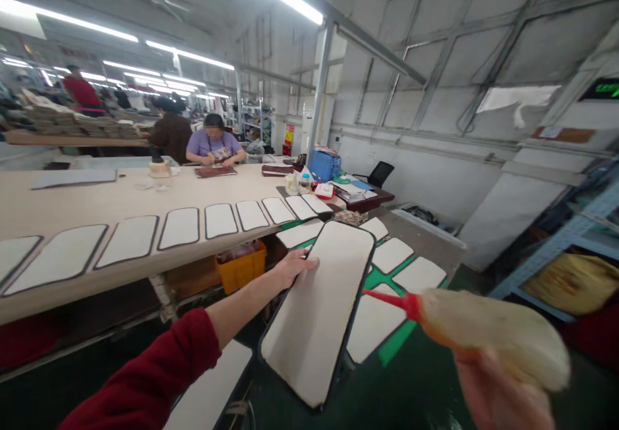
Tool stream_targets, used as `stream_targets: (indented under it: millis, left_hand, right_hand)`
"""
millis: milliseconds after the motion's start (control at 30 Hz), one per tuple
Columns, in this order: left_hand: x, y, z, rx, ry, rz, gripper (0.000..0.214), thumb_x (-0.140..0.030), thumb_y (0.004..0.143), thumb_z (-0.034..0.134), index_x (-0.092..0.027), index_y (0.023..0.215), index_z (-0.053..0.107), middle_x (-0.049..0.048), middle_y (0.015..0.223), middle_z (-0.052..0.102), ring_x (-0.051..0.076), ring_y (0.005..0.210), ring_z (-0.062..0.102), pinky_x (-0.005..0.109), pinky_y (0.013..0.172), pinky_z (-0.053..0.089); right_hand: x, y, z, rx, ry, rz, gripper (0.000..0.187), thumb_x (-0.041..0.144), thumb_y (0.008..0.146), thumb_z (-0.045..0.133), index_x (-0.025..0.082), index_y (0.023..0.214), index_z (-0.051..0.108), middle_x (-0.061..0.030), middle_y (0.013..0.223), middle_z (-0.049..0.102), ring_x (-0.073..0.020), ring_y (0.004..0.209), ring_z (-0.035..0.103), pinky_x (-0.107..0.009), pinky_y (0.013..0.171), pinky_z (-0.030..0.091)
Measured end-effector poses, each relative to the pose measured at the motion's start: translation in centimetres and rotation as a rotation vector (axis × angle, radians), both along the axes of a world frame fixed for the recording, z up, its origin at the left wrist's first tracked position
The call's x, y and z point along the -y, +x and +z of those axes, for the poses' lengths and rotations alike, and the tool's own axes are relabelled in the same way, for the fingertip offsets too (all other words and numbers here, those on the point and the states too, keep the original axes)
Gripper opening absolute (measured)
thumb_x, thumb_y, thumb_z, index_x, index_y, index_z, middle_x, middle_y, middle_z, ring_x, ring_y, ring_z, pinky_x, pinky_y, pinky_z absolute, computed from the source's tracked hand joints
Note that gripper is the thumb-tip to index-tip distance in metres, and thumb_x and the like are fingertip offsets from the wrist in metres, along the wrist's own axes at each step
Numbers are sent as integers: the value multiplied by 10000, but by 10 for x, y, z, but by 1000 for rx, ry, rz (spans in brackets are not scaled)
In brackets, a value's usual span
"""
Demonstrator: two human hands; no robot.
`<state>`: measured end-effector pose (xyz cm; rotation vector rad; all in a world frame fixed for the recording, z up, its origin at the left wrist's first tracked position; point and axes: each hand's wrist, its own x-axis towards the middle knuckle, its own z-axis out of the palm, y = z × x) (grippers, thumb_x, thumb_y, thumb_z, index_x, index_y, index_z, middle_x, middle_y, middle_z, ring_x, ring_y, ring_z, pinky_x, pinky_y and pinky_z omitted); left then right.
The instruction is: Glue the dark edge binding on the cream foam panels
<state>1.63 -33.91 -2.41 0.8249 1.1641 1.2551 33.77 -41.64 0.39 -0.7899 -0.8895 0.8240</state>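
Observation:
My left hand (294,267) grips the upper left edge of a white rounded panel (325,307) with a dark rim, thumb on its face, and holds it tilted in front of me. In my right hand (500,385) lies a squeeze bottle (493,333), cloudy and yellowish, with a long red nozzle (391,298). The nozzle's tip points left and appears at the panel's right edge; whether it touches I cannot tell. Behind the held panel, several similar white panels (393,254) rest on a green-topped surface (380,280).
A long beige table (130,201) runs along the left, with a row of dark-edged white panels (178,227) on its near edge. Across it sits a person in purple (217,146). An orange crate (240,267) is under the table. Blue shelving (556,243) stands at right.

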Motion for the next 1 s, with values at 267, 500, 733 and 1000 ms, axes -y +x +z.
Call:
stream_targets:
  millis: [267,500,733,1000]
  left_hand:
    - [-11,31,6,66,-51,-181,375,-238,599,902,-161,858,642,32,714,726,173,596,665,287,604,543]
    - [-21,30,0,49,-96,-217,277,-188,652,839,-175,725,572,-8,591,650,160,514,628,274,545,519]
    - [-35,41,-7,30,-105,-301,308,-217,668,862,-171,756,571,-7,612,661,151,521,624,266,550,513]
    - [-41,97,-13,47,-93,-476,367,-259,628,887,-170,813,582,-1,671,665,170,592,648,291,602,524]
  right_hand:
    - [-26,-30,3,-54,-96,9,773,164,283,958,210,1004,684,-17,902,709,-231,918,691,-277,814,573]
    - [-6,-27,-19,-80,-184,11,702,235,343,998,210,980,705,-5,839,719,-136,699,668,-158,630,548]
    - [20,-36,-34,-81,-213,71,738,350,422,997,193,1071,683,-99,1032,742,-219,866,715,-240,742,587]
    - [12,10,-39,-40,-168,-75,746,304,390,996,188,1054,676,-46,903,733,-164,741,671,-199,668,547]
